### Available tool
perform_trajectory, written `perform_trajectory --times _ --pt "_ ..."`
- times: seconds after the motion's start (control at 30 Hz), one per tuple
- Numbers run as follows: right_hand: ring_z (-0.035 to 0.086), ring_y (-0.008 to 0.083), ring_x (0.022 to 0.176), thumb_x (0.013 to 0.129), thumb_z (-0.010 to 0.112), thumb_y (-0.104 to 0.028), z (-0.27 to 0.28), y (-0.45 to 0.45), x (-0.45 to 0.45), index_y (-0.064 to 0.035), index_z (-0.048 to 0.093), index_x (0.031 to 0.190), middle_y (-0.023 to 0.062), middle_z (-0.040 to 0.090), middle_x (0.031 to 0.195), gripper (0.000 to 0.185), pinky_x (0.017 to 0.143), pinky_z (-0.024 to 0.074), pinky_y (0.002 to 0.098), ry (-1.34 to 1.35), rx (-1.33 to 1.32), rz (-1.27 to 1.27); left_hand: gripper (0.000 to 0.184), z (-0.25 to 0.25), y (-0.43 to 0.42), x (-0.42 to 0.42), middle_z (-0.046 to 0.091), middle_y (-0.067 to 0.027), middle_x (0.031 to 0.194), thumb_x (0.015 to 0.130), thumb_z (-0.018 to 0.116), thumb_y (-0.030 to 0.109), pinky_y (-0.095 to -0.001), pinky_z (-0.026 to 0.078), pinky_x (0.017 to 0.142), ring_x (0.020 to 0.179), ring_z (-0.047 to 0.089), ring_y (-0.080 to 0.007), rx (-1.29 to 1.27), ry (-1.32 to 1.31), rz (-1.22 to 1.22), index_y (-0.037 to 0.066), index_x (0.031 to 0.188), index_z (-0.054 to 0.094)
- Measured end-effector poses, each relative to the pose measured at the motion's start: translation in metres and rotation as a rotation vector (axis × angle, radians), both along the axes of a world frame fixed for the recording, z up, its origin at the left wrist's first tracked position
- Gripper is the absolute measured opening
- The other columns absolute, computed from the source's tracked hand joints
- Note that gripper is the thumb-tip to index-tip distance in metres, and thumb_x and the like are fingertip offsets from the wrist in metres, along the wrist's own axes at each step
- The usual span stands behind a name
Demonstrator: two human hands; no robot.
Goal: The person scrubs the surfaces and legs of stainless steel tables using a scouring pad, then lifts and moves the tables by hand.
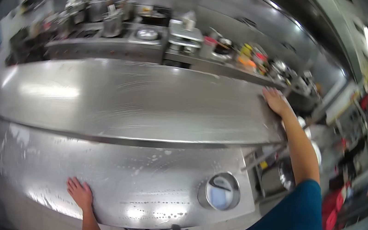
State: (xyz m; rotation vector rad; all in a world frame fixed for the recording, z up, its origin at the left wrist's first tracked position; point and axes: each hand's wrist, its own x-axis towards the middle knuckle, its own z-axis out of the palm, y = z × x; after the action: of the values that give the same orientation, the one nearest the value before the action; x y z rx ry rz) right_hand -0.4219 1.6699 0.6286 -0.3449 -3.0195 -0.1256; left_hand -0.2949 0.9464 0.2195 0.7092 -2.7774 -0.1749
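My left hand lies on the wet lower steel table near its front edge, fingers spread and nothing in them. At the far right end of the raised steel shelf, my right hand rests with its fingers stretched out over the surface. Whether anything lies under that palm is hidden. Curved wet streaks mark the shelf, and drops and suds dot the table below. A round metal pot stands on the right part of the lower table, holding liquid, a pale bluish piece and a dark-handled item I cannot make out.
Behind the shelf runs a stove with several metal pots. A scale-like steel unit, a red-rimmed container and yellow bottles line the back counter. Racks with red items stand to the right.
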Motion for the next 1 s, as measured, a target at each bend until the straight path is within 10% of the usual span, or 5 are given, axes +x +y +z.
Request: perform_trajectory --times 0.3,0.5,0.83,1.0 --pt "0.013 0.0352 0.146 0.097 0.035 -0.052 0.030 -0.288 0.038 -0.0018 0.026 0.149 0.0206 0.018 0.157 0.072 0.118 0.0102 0.0426 -0.215 -0.245 1.007 0.060 0.001 0.001 0.001 0.031 -0.0247 0.149 0.088 0.055 0.029 -0.0524 0.020 0.114 0.140 0.026 -0.0391 0.120 0.135 -0.001 -0.002 0.138 0.043" --pt "0.013 0.0308 0.147 0.100 0.031 -0.046 0.004 -0.137 -0.052 -0.0007 0.023 0.149 0.0181 0.018 0.157 0.067 0.118 0.0091 0.0386 -0.005 -0.560 0.410 0.066 0.000 0.000 0.004 0.026 -0.0224 0.153 0.090 0.052 0.041 -0.0520 0.017 0.116 0.142 0.022 -0.0392 0.151 0.093 0.039 0.001 0.141 0.041" --pt "0.015 0.0312 0.146 0.100 0.032 -0.043 0.029 -0.455 0.046 0.0013 0.024 0.149 0.0199 0.020 0.156 0.066 0.118 0.0085 0.0397 -0.240 -0.220 1.344 0.066 0.007 -0.008 0.014 0.024 -0.0218 0.154 0.091 0.049 0.042 -0.0499 0.015 0.117 0.144 0.019 -0.0372 0.202 0.069 -0.026 0.002 0.143 0.040" --pt "0.014 0.0272 0.147 0.102 0.029 -0.041 0.005 -0.330 -0.016 0.0029 0.022 0.149 0.0181 0.020 0.157 0.065 0.118 0.0081 0.0369 -0.157 -0.467 0.818 0.063 0.011 -0.020 0.044 0.029 -0.0228 0.150 0.089 0.055 0.038 -0.0505 0.020 0.115 0.140 0.025 -0.0396 0.267 0.111 -0.206 0.001 0.139 0.043"
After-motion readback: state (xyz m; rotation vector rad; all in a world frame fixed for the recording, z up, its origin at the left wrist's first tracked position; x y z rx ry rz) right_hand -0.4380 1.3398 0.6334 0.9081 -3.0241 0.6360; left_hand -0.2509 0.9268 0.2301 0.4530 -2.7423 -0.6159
